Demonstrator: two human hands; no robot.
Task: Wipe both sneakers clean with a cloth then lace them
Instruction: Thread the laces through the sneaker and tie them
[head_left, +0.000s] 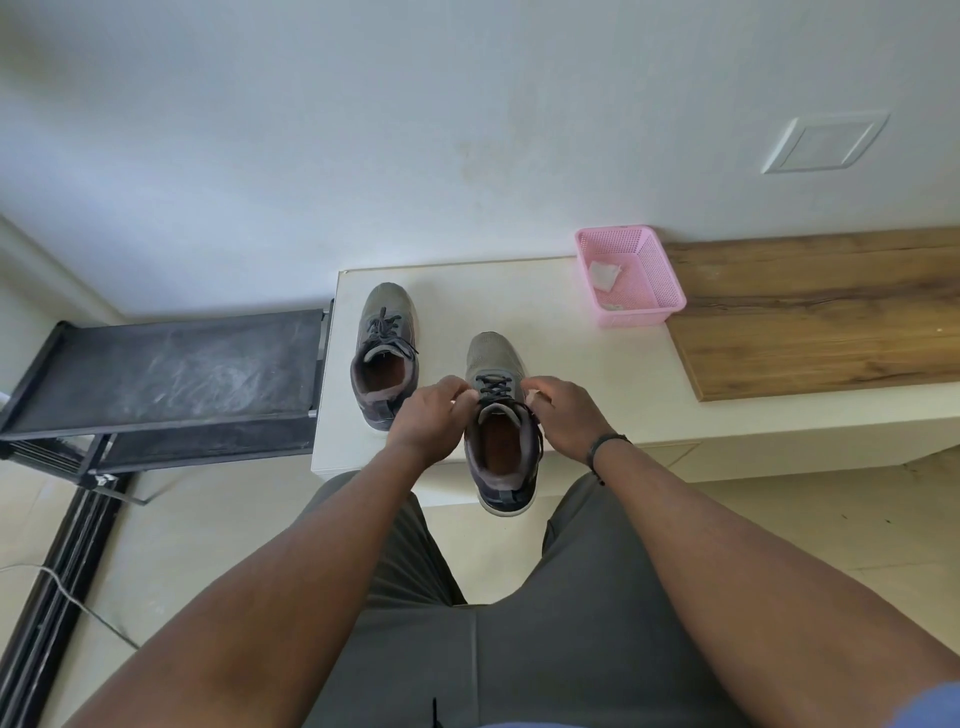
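Two grey sneakers sit on a white table (571, 374). The near sneaker (501, 431) is close to the front edge, and its heel sticks out a little past it. The left hand (431, 423) pinches the dark lace (493, 387) on one side of this shoe, with its fingers curled. The right hand (563, 418) pinches the lace on the other side and has a dark band on its wrist. The far sneaker (385, 353) stands to the left and farther back, and its lace is tied. A pink basket (657, 280) sits near the wall with a white cloth (602, 274) inside. A black rack (166, 374) stands left of the table.
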